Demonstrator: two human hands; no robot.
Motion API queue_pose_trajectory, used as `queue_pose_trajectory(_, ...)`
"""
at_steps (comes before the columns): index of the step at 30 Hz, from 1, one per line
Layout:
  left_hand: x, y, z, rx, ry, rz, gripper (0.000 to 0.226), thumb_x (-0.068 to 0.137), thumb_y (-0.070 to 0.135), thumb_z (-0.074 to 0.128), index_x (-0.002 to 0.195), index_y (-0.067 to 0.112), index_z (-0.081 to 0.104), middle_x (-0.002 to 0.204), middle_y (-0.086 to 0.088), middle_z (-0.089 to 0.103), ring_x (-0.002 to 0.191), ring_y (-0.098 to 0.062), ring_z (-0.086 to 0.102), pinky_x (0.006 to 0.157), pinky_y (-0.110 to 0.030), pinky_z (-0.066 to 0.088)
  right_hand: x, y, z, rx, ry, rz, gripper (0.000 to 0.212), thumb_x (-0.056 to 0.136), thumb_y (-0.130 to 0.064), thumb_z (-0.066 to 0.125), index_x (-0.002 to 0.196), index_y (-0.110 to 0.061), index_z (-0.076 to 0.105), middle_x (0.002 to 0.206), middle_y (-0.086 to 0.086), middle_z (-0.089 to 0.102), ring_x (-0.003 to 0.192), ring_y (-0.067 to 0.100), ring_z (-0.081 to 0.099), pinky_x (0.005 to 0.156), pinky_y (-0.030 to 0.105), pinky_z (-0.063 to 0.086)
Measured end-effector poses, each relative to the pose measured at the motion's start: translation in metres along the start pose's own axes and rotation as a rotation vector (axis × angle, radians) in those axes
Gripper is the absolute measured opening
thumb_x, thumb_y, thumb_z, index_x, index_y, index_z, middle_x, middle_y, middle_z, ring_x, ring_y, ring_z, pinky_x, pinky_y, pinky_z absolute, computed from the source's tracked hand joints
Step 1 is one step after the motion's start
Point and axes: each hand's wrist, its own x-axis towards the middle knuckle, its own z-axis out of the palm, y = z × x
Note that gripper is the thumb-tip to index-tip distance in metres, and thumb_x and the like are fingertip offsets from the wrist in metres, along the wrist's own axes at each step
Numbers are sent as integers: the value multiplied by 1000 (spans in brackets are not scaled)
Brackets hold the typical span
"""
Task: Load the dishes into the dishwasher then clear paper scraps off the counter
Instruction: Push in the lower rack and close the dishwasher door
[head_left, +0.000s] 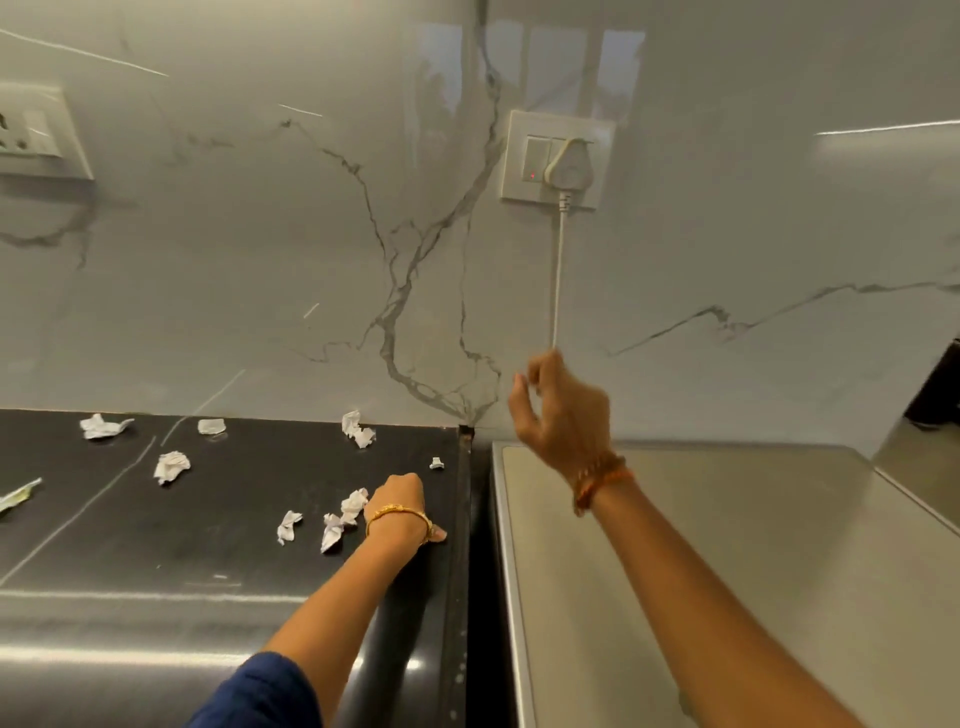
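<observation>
Clearing paper scraps is the step in hand, I judge: the black worktop (208, 545) spreads left of a steel appliance top (727, 571), with no dishes in view. My right hand (563, 410) hangs raised, fingers loosely curled, holding nothing. My left hand (400, 501) rests knuckles-up beside crumpled paper scraps (345, 514); its fingers are hidden, so its grip is unclear. Best to sweep the far scraps together first.

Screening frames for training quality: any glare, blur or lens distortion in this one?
Head view: the raised right hand is motion-blurred, while the left hand on the black stone counter stays fairly sharp; bright streaks of glare cross the counter's front edge, and window reflections sit on the glossy white marble backsplash; wide-angle bending tilts the white wall socket plate.
</observation>
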Motion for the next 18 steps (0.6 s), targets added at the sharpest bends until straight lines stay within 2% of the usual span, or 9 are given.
queue_pose_trajectory(3,-30,-4,16,44,124,75,41,87,40,57,110,7,61,114,-12,62,105,-28,59,88,-37,49,-61,-29,-36,-26,-137,5,9,81,-19,45,80,-18,35,40,-4,42,27,8,36,36,7,16)
queue_pose_trajectory(7,-68,4,23,220,186,156,46,93,43,45,115,5,57,121,-13,57,114,-29,52,95,-40,42,-120,-56,-88,-94,-230,68,7,77,-22,44,81,-21,38,36,-6,39,26,10,35,34,11,16)
queue_pose_trajectory(9,-91,12,34,206,271,326,41,96,38,42,113,6,60,121,-11,56,114,-28,51,92,-38,43,-144,-62,-111,-127,-254,143,6,76,-23,44,81,-24,40,36,-6,38,27,10,35,34,13,21)
queue_pose_trajectory(12,-136,14,71,-94,463,714,22,92,9,46,103,6,64,121,-14,50,106,-32,54,81,-38,51,-168,-64,-138,-123,-293,369,6,78,-22,48,83,-24,51,38,-9,29,33,11,28,40,16,25)
queue_pose_trajectory(13,-154,13,83,-210,554,876,21,87,1,46,99,7,61,119,-15,47,101,-31,55,77,-35,52,-172,-63,-146,-110,-362,467,10,81,-19,51,87,-23,58,39,-10,28,34,7,27,42,18,26)
queue_pose_trajectory(15,-188,13,97,-297,683,1159,33,76,-13,49,96,12,52,114,-11,39,88,-25,57,68,-27,54,-176,-62,-163,-96,-612,584,21,84,-16,56,105,-18,62,46,-10,40,43,4,39,46,21,31)
queue_pose_trajectory(16,-206,12,101,-301,654,1251,36,75,-16,51,96,13,49,114,-9,37,77,-23,59,60,-25,55,-179,-61,-174,-82,-749,604,28,85,-19,57,113,-19,59,55,-10,52,52,7,50,51,22,37)
queue_pose_trajectory(18,-242,13,110,-327,545,1291,22,86,-2,46,98,15,48,115,-5,37,62,-22,60,49,-28,53,-187,-61,-198,-27,-1028,634,37,88,-28,56,125,-22,51,92,-2,66,85,15,62,73,26,45)
